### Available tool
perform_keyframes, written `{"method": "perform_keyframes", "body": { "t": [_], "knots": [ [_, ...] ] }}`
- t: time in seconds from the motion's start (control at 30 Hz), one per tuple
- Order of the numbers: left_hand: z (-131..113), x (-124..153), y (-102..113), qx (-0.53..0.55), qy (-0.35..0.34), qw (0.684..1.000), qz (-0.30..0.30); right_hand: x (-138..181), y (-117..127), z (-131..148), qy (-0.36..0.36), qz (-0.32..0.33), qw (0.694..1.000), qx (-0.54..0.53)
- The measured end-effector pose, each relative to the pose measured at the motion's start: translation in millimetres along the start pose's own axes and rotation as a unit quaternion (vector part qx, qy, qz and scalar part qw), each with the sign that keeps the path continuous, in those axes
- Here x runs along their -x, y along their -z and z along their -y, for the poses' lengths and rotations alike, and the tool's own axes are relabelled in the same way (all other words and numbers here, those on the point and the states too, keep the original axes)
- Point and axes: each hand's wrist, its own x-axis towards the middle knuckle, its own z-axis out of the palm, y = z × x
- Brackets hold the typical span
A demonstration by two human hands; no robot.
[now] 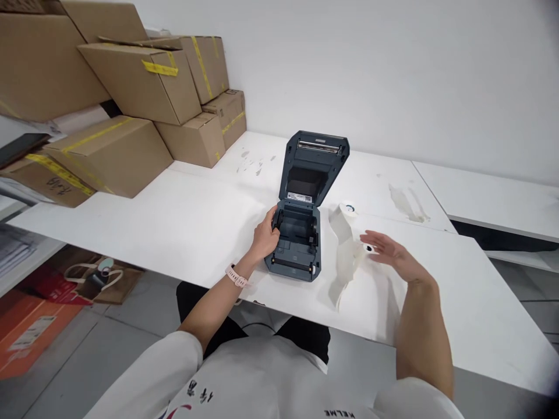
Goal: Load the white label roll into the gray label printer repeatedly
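Note:
A dark grey label printer stands on the white table with its lid tilted up, so its inner bay shows. My left hand grips the printer's left side wall, thumb over the inner edge. To the right of the printer lies a roll of white labels, its strip unwound toward the table's front edge. Beside that strip is a small white roll with a dark core. My right hand hovers at this small roll, fingers stretched out and apart, holding nothing.
Taped cardboard boxes are stacked at the back left of the table. A white wall rises behind. Bare patches mark the tabletop at right. Below left, an orange box and a bag lie on the floor.

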Motion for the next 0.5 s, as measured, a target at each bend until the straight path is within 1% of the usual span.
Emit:
{"method": "perform_keyframes", "body": {
  "t": [0.1,0.17,0.2,0.27,0.33,0.4,0.5],
  "knots": [
    [1,0,-1,0.003,0.0,1.0,-0.007,-28,22,9,0.028,-0.023,0.999,-0.034],
    [3,-1,-2,0.007,-0.001,1.0,-0.008,-55,22,19,0.023,-0.017,1.0,-0.013],
    [4,-1,-2,0.011,0.0,1.0,-0.009,-69,17,24,0.016,-0.003,1.0,0.003],
    [7,-2,-3,0.017,0.001,1.0,-0.007,-95,-2,34,0.006,0.024,0.999,0.03],
    [8,-3,-3,0.016,0.004,1.0,-0.003,-112,-23,42,0.004,0.036,0.998,0.043],
    [8,-3,-3,0.012,0.005,1.0,0.0,-115,-36,50,0.01,0.041,0.998,0.052],
    [7,-2,-2,0.008,0.003,1.0,0.001,-94,-37,68,0.027,0.057,0.994,0.084]
  ]
}}
